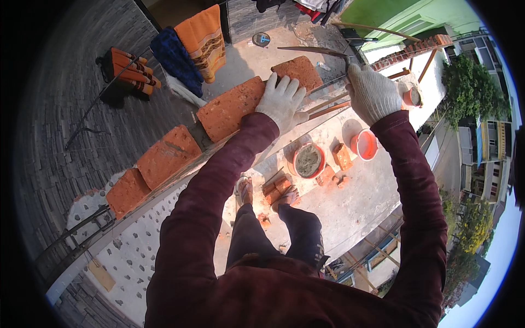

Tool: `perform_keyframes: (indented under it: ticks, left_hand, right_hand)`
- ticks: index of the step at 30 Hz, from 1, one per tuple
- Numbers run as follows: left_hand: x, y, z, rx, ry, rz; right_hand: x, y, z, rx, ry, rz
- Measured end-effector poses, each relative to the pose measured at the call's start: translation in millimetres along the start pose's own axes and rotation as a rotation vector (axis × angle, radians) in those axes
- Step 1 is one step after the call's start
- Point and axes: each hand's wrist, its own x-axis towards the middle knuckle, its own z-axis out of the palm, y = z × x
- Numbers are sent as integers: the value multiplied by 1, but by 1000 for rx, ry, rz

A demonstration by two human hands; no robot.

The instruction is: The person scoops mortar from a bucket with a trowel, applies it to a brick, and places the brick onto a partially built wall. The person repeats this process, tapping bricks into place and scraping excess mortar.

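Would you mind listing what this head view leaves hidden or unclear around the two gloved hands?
- Joint between the two top bricks: the left hand lies over the brick there.
- Handle of the trowel: hidden inside the right hand.
- Front face of the wall: foreshortened from above, with the left sleeve across it.
- Contents of the red bowl: too small to tell.

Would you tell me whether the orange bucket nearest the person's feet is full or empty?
Partly full: the orange bucket holds grey mortar that covers its bottom, with the orange inner wall showing above it.
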Motion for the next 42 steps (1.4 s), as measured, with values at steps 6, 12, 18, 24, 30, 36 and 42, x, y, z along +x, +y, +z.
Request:
perform_keyframes:
  ticks: [6,12,18,24,30,36,42]
  left_hand:
    - [10,26,9,-15,51,-50]
    - [-2,11,19,-107,107,-53]
    - [-37,-1,5,-153,195,55]
    - [-146,32,-43,-1067,-250,-44]
    - [-309,112,166,-821,-766,-150]
    - [-345,152,222,-622,-818,-40]
    - [-345,146,234,-616,-918,-60]
  right_hand:
    - [158,-31,57,-399,-212,-193]
    - [171,-97,49,-420,-384,-360]
    - [83,-24,-24,195,225,-699]
    - [-149,73,27,419,-242,118]
    - [-290,39,383,384,-979,471]
    - [-295,-8,599,382,-975,715]
    - [-309,-37,682,532,-1046,496]
